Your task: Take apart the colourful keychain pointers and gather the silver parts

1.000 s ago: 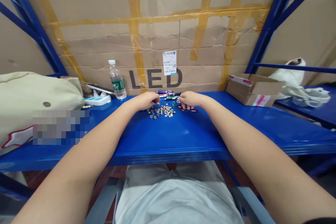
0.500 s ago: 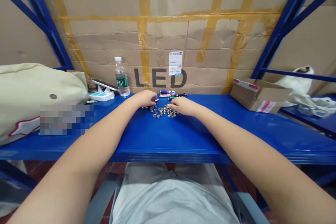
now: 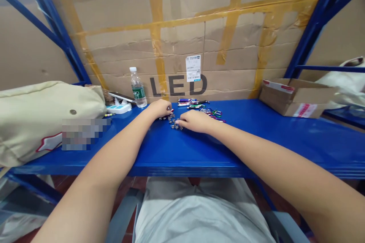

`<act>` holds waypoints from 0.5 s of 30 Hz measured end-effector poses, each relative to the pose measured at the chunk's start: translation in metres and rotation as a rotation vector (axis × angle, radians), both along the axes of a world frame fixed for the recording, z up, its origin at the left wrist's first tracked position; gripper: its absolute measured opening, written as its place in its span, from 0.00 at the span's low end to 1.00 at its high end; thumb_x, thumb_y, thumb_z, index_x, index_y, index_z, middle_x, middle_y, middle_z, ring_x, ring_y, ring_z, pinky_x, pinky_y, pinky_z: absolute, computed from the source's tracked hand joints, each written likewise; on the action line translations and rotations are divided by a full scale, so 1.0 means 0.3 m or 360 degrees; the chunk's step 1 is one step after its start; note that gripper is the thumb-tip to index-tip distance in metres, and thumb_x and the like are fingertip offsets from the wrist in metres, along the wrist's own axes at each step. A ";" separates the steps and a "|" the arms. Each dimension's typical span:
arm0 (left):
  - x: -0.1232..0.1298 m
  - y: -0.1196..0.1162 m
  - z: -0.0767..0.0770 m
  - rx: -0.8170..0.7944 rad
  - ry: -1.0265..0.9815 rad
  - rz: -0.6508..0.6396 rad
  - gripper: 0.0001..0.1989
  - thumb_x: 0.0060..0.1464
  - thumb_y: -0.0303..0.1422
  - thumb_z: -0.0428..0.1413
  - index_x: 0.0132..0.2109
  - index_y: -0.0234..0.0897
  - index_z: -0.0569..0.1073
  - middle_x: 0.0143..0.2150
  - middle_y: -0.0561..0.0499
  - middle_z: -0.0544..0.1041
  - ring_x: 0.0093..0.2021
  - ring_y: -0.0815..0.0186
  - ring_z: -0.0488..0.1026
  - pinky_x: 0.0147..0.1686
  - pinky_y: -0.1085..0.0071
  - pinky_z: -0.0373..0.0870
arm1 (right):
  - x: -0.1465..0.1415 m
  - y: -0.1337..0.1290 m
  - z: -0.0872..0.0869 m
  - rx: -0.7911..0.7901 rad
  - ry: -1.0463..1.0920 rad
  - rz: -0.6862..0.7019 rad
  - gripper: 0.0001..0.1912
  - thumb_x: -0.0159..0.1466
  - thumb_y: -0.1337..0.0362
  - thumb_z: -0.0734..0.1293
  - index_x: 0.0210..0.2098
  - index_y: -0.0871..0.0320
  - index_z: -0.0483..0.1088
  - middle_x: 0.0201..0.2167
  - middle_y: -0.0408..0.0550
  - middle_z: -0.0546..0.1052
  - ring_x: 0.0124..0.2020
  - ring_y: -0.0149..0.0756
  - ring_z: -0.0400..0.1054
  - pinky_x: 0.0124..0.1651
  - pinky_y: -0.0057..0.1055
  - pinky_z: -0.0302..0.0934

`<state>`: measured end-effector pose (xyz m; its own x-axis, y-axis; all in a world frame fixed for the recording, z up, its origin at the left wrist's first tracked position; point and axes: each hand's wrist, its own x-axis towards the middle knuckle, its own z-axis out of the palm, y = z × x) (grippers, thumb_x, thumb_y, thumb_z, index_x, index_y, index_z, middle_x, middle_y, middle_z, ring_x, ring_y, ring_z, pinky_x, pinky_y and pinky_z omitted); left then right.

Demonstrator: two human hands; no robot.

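Note:
My left hand [image 3: 161, 109] is closed at the far middle of the blue table, fingertips pinched on a small red piece [image 3: 172, 110]; most of it is hidden. Just right of it lies a loose pile of small silvery round pieces [image 3: 173, 126], like button cells. My right hand [image 3: 194, 120] rests over the pile's right side, thumb and fingers together at its edge; what they hold, if anything, is hidden. Behind it lie several slim coloured metal tubes [image 3: 186, 102]. Coloured carabiner clips [image 3: 212, 112] with more tubes lie beyond my right wrist.
A water bottle [image 3: 138, 88] stands at the back left, near a white power strip [image 3: 119, 108]. A cream bag [image 3: 48, 115] covers the table's left end. An open cardboard box [image 3: 298, 97] sits at the right. Taped cardboard [image 3: 119, 53] forms the back wall.
My right hand has shifted left over the pile, uncovering the carabiner clips behind it. My left hand stays pinched on the red piece. The view has tilted and turned slightly.

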<state>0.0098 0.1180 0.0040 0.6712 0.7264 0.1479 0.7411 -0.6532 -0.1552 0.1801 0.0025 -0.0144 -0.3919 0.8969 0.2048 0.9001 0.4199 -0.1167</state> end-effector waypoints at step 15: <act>0.164 -0.222 0.118 -0.0038 -0.0387 -0.0395 0.12 0.57 0.34 0.50 0.42 0.33 0.75 0.39 0.48 0.78 0.38 0.65 0.72 0.42 0.69 0.66 | 0.322 0.082 0.106 0.0540 0.0649 -0.0691 0.16 0.66 0.56 0.57 0.33 0.61 0.69 0.32 0.53 0.73 0.36 0.38 0.65 0.38 0.30 0.56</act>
